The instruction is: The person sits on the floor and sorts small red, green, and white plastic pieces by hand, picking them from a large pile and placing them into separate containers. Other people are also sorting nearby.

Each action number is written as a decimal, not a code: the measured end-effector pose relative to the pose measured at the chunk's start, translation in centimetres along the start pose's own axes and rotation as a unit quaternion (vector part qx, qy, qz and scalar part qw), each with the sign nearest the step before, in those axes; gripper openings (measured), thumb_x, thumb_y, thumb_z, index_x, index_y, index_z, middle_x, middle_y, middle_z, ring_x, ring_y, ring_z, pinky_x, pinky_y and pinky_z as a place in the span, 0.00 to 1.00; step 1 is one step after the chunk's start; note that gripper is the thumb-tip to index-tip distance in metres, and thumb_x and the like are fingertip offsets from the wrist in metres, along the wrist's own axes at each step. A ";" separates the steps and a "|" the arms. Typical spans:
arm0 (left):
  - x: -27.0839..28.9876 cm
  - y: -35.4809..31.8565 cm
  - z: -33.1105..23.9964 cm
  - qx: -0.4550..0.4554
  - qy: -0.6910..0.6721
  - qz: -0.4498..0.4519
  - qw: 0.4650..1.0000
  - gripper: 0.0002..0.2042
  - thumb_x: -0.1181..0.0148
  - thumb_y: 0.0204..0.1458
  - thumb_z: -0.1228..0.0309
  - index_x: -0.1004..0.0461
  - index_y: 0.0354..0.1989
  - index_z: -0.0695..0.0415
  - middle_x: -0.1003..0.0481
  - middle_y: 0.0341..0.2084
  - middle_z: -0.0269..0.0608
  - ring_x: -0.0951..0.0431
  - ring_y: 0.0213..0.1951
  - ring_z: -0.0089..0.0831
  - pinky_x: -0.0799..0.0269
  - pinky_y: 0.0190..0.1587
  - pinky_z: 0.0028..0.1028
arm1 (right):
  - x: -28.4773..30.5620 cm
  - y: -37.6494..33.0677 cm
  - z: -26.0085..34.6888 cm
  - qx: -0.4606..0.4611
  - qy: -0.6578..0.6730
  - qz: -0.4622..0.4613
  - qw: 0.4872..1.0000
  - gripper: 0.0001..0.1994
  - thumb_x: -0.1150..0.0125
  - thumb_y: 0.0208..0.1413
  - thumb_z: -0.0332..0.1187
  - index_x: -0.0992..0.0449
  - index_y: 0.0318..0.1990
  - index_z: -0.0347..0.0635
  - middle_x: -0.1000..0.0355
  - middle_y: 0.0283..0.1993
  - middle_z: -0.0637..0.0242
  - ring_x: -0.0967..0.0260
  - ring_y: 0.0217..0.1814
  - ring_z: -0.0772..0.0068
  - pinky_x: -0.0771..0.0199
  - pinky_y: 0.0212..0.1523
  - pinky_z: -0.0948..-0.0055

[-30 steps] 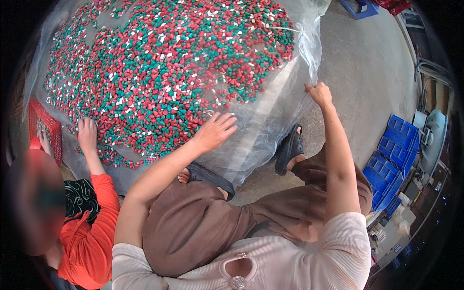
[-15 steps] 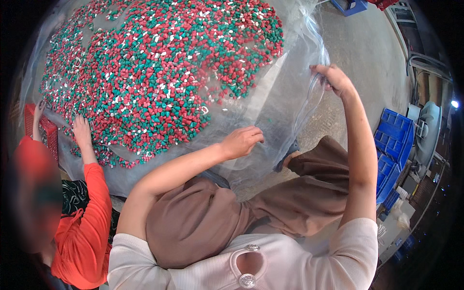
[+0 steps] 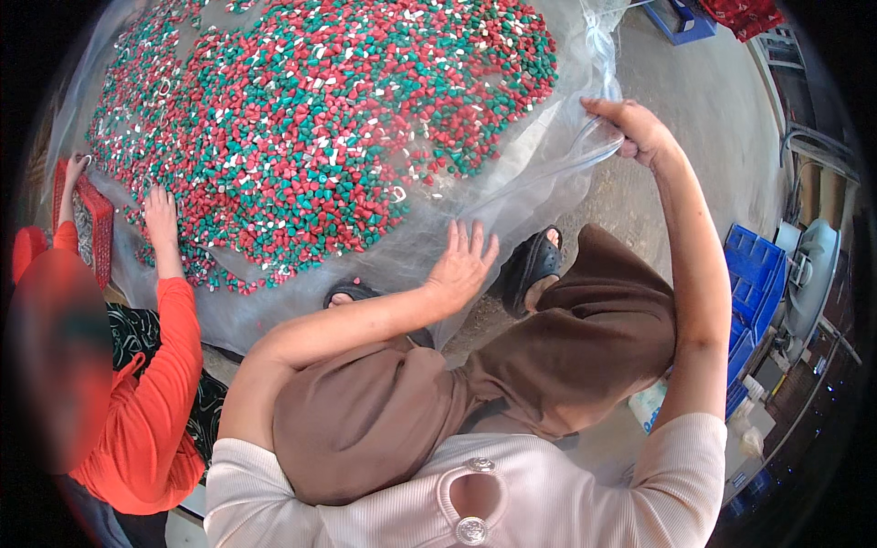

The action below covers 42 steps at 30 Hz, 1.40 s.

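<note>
A wide clear plastic sheet (image 3: 534, 196) lies under a big spread of small red, green and white plastic pieces (image 3: 311, 137). At the sheet's right edge, my right hand (image 3: 637, 131) pinches the gathered plastic and holds it up off the floor. My left hand (image 3: 461, 265) is above the near edge of the sheet, fingers stretched and spread, holding nothing. Whether its fingertips touch the plastic, I cannot tell.
At the left, a person in an orange top (image 3: 151, 411) reaches into the pieces, beside a red basket (image 3: 96, 228). Blue crates (image 3: 754, 279) and a grey fan (image 3: 811, 274) stand at the right. Another blue crate (image 3: 681, 23) is at the top right. My black shoe (image 3: 530, 269) is by the sheet.
My left hand has opened from loosely curled to spread fingers. My right hand has drawn the sheet's edge inward and slightly up, baring floor and my shoes. The other person's far hand has lifted.
</note>
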<state>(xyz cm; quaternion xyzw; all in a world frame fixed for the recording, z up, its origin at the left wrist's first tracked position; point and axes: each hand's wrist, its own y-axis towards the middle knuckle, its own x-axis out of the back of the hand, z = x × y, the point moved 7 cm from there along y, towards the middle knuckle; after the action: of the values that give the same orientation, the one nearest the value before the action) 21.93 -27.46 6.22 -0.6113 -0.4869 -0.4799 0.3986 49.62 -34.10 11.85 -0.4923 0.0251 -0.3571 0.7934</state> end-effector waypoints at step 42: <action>-11.3 -2.9 3.6 -0.008 -0.024 0.372 0.928 0.14 0.50 0.49 0.74 0.35 0.45 0.62 0.28 0.38 0.50 0.23 0.36 0.37 0.27 0.33 0.35 | -2.9 1.2 2.4 0.084 -0.199 0.064 0.974 0.26 0.40 0.47 0.58 0.26 0.22 0.40 0.46 0.10 0.79 0.54 0.08 0.86 0.59 0.10 0.81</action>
<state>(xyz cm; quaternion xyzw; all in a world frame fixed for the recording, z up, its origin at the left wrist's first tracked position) 19.03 -25.83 -5.57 -0.7628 -0.2306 -0.2864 0.5320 49.08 -30.24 11.25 -0.4827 -0.1321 -0.2014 0.8420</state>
